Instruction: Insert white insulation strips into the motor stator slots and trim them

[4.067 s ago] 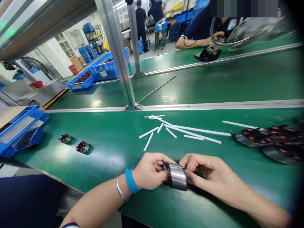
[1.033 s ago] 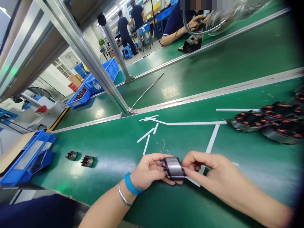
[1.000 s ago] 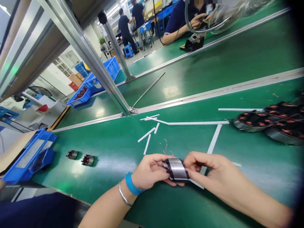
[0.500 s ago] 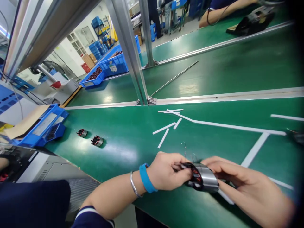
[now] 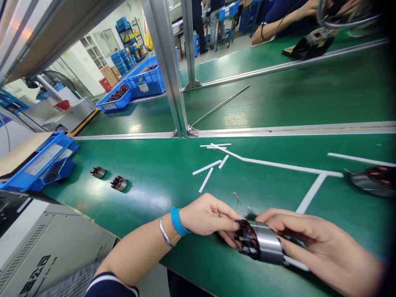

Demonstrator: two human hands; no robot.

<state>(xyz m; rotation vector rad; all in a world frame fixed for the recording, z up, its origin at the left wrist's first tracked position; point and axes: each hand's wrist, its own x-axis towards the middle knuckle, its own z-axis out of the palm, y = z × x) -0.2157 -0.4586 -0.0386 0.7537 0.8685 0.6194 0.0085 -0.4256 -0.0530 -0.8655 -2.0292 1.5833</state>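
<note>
A motor stator point(image 5: 268, 242) with a silver metal body, black toothed end and copper windings is held sideways low over the green bench. My left hand point(image 5: 204, 216), wearing a blue wristband and a silver bangle, has its thumb and fingers closed at the black end. The other end is gripped by my right hand point(image 5: 323, 243), its far fingertips partly hidden. A white strip point(image 5: 296, 263) shows beneath the stator beside my right fingers. Fine loose wires point(image 5: 237, 199) appear just beyond the stator.
Two stators, one nearer point(image 5: 119, 183) and one farther point(image 5: 98, 172), rest at left; another stator point(image 5: 375, 181) lies at right. White strips point(image 5: 291, 166) are scattered ahead. A metal post point(image 5: 173, 82) rises from the bench. Blue bins point(image 5: 145, 84) stand beyond; a co-worker's arm point(image 5: 278, 27) is across.
My left thumb has drawn back from inside the stator's opening to its edge. The stator is tilted slightly differently. The view has shifted right, showing more of the stator at the right.
</note>
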